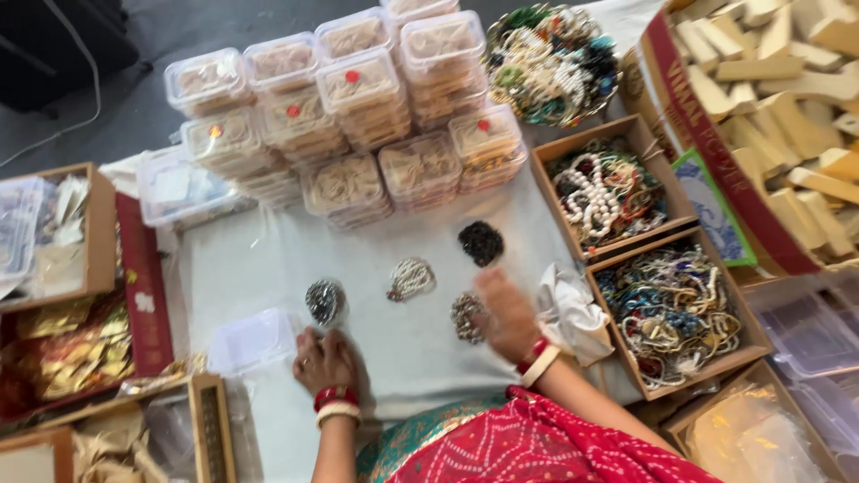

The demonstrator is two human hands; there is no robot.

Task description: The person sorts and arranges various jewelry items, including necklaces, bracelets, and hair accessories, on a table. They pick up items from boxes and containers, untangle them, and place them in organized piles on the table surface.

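My left hand [324, 360] rests knuckles-up on the white cloth [268, 259], fingers curled, just below a small grey bead pile [324, 300] and beside an empty clear plastic box [253, 340]. My right hand [506, 313] is blurred, reaching over a brownish bead cluster [466, 317] and touching or covering its right side. A white bead pile [411, 278] and a black bead pile [481, 241] lie farther out on the cloth. Both wrists wear red and white bangles.
Stacks of clear lidded boxes [358, 107] stand at the back. Cardboard trays of mixed bead strings [608, 192] [671, 313] and a round dish of beads [550, 63] sit right. A box of wooden blocks [778, 98] is far right; gold packets [72, 353] left.
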